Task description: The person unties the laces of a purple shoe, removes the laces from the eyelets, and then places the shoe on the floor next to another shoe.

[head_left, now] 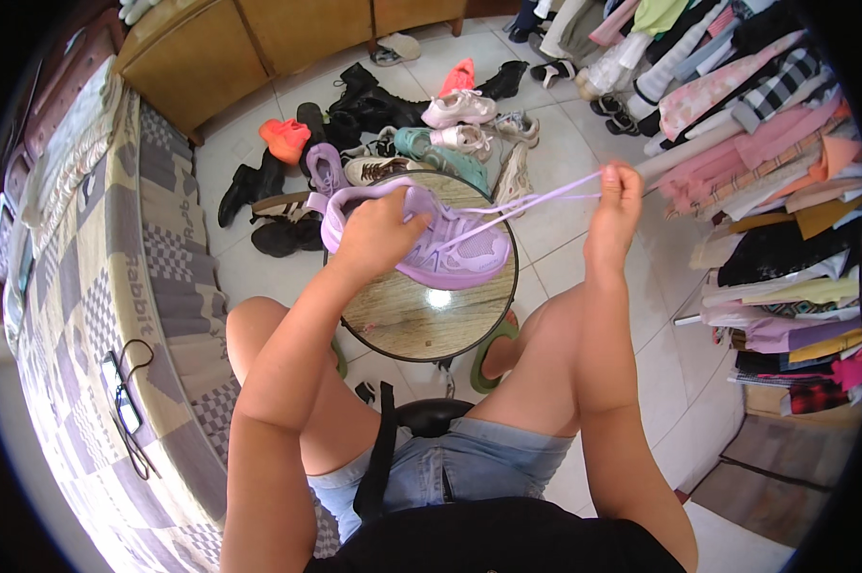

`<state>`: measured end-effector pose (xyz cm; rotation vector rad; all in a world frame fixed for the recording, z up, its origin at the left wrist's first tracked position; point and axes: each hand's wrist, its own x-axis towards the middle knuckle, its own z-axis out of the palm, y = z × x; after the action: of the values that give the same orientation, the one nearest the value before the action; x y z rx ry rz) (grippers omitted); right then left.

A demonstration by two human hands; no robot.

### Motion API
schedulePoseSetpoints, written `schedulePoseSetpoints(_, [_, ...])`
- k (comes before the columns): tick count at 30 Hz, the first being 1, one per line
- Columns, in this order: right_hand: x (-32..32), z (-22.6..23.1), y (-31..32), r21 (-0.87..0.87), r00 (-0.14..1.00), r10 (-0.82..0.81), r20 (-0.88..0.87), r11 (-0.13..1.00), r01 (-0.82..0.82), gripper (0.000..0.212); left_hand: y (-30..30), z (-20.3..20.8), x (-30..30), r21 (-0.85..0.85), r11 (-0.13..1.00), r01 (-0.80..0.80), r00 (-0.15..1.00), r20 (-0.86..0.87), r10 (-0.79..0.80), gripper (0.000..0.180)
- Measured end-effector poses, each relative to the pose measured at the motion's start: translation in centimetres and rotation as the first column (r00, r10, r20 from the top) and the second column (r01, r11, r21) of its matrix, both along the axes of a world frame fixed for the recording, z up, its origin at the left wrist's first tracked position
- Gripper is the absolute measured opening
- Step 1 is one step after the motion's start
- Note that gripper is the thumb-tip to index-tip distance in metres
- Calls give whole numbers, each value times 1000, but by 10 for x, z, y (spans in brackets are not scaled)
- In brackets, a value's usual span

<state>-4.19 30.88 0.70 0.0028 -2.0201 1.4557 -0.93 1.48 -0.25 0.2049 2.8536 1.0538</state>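
Note:
A lavender sneaker (459,256) rests over the round wood-patterned table (393,325), its toe toward the right. My left hand (383,229) is closed on the shoe's upper near the tongue, thumb toward the laces. Out to the right, my right hand (620,191) pinches the ends of the light purple shoelace (545,198). The lace runs taut from the sneaker's eyelets to those fingers. Behind the held shoe stands a matching lavender sneaker (327,169) on the floor.
Many shoes crowd the tiled floor beyond the table, among them black boots (378,105) and an orange shoe (286,139). A bed with a checked cover (96,315) lies along the left. Clothes (784,258) hang along the right. A wooden cabinet (307,36) stands at the back.

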Motion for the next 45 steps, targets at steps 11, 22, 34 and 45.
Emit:
schedulePoseSetpoints(11, [53,0,-86,709,840,538,67,567,-420,27,4,4,1,-34,999,0,999,35,1,42])
schedulePoseSetpoints(22, [26,-5,-61,265,953,298,-62,925,-272,11,-1,-1,-1,-12,1000,6,999,46,-6,44])
schedulePoseSetpoints(34, [29,-10,-70,539,930,354,93,768,-346,24,1,3,6,-34,999,39,999,-6,-39,41])
schedulePoseSetpoints(45, [38,-5,-87,702,833,533,149,536,-469,25,0,3,5,-68,995,72,994,82,-66,43])
